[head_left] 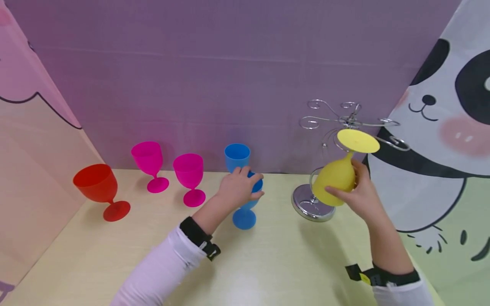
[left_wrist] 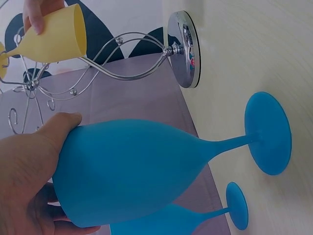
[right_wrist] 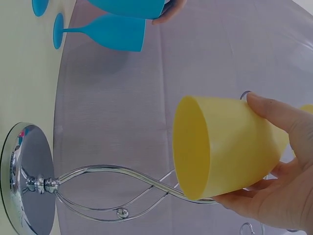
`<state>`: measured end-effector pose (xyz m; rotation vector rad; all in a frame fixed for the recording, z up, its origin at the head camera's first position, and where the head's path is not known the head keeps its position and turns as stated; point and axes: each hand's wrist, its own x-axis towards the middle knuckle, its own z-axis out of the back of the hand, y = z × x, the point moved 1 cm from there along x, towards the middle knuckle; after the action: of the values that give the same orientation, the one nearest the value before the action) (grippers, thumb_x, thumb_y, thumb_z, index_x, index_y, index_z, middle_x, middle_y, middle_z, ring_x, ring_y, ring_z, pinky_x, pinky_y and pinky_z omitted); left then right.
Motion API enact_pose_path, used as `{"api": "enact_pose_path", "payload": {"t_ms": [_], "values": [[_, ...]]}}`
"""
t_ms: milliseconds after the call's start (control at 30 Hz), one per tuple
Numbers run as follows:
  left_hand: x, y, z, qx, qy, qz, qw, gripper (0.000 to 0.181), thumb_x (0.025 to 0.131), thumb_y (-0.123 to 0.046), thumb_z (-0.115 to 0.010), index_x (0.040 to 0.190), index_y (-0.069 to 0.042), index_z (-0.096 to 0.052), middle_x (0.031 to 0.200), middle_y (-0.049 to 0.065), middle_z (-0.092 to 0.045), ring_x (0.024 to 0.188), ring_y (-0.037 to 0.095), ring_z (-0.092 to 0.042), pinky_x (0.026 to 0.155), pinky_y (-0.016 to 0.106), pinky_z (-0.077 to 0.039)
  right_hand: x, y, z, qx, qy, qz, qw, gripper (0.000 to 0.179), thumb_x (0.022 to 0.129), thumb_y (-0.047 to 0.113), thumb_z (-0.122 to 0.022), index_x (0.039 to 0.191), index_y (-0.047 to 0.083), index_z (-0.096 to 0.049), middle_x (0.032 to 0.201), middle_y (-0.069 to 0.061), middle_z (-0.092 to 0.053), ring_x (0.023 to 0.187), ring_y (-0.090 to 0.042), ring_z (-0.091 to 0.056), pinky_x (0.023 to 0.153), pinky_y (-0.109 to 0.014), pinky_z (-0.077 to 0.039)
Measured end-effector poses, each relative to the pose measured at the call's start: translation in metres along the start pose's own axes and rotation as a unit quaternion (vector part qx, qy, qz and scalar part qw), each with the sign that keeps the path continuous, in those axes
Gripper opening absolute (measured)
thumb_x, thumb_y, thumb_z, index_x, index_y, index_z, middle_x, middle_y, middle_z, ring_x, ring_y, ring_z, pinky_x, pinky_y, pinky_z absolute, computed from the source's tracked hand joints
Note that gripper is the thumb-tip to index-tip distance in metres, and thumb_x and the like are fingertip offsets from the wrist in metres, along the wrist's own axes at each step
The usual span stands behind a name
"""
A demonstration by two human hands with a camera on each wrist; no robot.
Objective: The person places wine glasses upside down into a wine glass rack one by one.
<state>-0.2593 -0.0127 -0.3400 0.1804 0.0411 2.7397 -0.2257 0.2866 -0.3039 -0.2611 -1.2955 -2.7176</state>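
Note:
My left hand [head_left: 235, 187] grips a blue goblet [left_wrist: 132, 171] around its rim, thumb on one side and fingers on the other. The goblet is upright, its foot low over the table in the head view. Behind it stands a second blue goblet [head_left: 236, 155], partly covered by the hand. On the right, my right hand [head_left: 361, 193] holds a yellow goblet [head_left: 334, 178] by the bowl, upside down with its mouth tilted down. Its round foot overlaps the curled arms of a chrome goblet rack [head_left: 311, 206] in the head view.
Two magenta goblets, a left one [head_left: 148, 158] and a right one [head_left: 189, 171], stand upright left of the blue ones. A red goblet [head_left: 97, 185] is farthest left on the pale table [head_left: 268, 263]. Purple cloth [head_left: 237, 85] hangs behind, with a panda-print panel [head_left: 432, 127] at right.

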Motion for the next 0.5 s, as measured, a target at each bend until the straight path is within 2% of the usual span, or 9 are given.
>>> {"api": "enact_pose_path", "payload": {"t_ms": [300, 500], "values": [[0.0009, 0.0004, -0.0018, 0.008, -0.011, -0.004, 0.9999, 0.061, 0.090, -0.061, -0.052, 0.143, -0.032, -0.046, 0.140, 0.010, -0.049, 0.123, 0.029, -0.051, 0.081, 0.037, -0.059, -0.0002, -0.0027, -0.0027, 0.004, -0.013, 0.020, 0.9997, 0.099, 0.084, 0.022, -0.076, 0.151, 0.001, -0.005, 0.146, -0.032, -0.027, 0.122, -0.049, -0.041, 0.098, -0.066, -0.040], [0.0011, 0.0000, -0.0012, 0.000, -0.006, -0.002, 1.0000, 0.061, 0.091, -0.061, -0.052, 0.143, -0.032, -0.045, 0.140, 0.011, -0.049, 0.123, 0.029, -0.051, 0.083, 0.038, -0.058, -0.0003, -0.0033, -0.0040, 0.005, -0.004, 0.005, 1.0000, 0.101, 0.084, 0.024, -0.076, 0.151, 0.001, -0.003, 0.148, -0.033, -0.024, 0.123, -0.050, -0.040, 0.099, -0.067, -0.040]]}}
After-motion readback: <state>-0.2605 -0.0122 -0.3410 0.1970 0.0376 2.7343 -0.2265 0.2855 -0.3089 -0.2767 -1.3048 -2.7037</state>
